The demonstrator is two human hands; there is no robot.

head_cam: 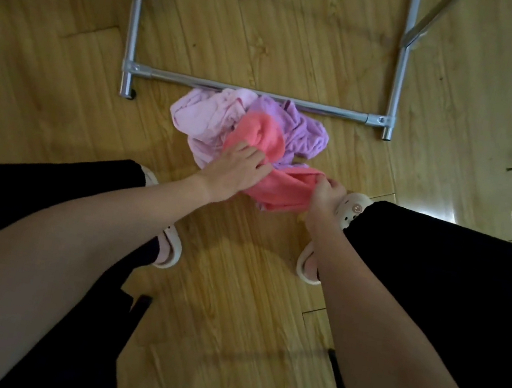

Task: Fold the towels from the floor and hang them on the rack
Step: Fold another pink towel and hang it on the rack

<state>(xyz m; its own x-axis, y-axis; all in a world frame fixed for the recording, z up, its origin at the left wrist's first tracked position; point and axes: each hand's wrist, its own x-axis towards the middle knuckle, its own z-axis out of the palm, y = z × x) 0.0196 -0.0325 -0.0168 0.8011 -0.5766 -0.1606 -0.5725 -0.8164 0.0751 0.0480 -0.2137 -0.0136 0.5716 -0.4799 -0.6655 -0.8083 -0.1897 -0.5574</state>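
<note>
The coral towel (271,176) lies atop the crumpled pile by the rack (257,94) foot, right hand (327,194) clenching its near edge and left hand (235,170) pinching the middle, likely to pull it clear of the lilac towel (203,124) and purple towel (302,130) on the floor (64,77).

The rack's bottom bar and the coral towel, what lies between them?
In the head view, a light pink towel and a purple towel lie crumpled between them.

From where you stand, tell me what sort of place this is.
Probably a room at home: wood-look floor, a metal rack standing on it, towels heaped below, and slippers on the person's feet.
</note>
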